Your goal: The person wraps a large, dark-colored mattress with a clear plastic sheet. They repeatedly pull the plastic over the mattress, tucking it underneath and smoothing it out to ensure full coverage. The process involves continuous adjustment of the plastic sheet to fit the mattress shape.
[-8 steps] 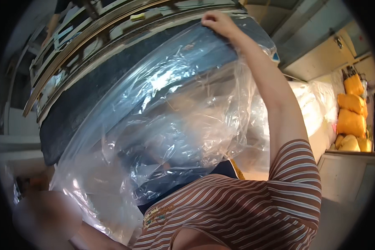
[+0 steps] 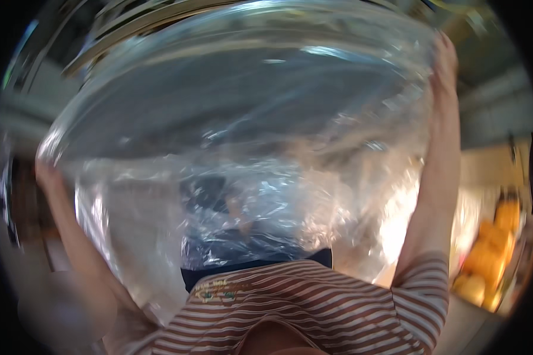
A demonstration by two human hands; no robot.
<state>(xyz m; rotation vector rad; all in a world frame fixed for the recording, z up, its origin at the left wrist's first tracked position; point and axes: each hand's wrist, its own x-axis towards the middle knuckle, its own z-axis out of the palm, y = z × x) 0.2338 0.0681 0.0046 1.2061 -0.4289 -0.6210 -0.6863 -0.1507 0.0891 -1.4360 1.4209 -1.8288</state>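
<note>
A wide sheet of clear plastic film (image 2: pixel 243 195) spreads between my two arms and hangs down in front of my body. At the far left, my left hand (image 2: pixel 48 173) is closed on one corner of it. My right hand (image 2: pixel 445 59) grips the opposite corner, raised high at the far right. The film's top edge bows upward between the hands, and its surface is wrinkled and shiny. Through it a dark flat surface (image 2: pixel 207 100) shows, partly smeared by motion. My lower body is blurred behind the sheet.
Beyond the film's top edge lies a wooden frame (image 2: pixel 130 35) with long bars. On the right, several orange-yellow bundles (image 2: pixel 485 254) are piled. More glossy clear plastic (image 2: pixel 468 219) lies beside them.
My left hand has risen from the lower left with the film's corner. The right hand has moved farther right. Between them the film has spread wider and higher, and the view has shifted.
</note>
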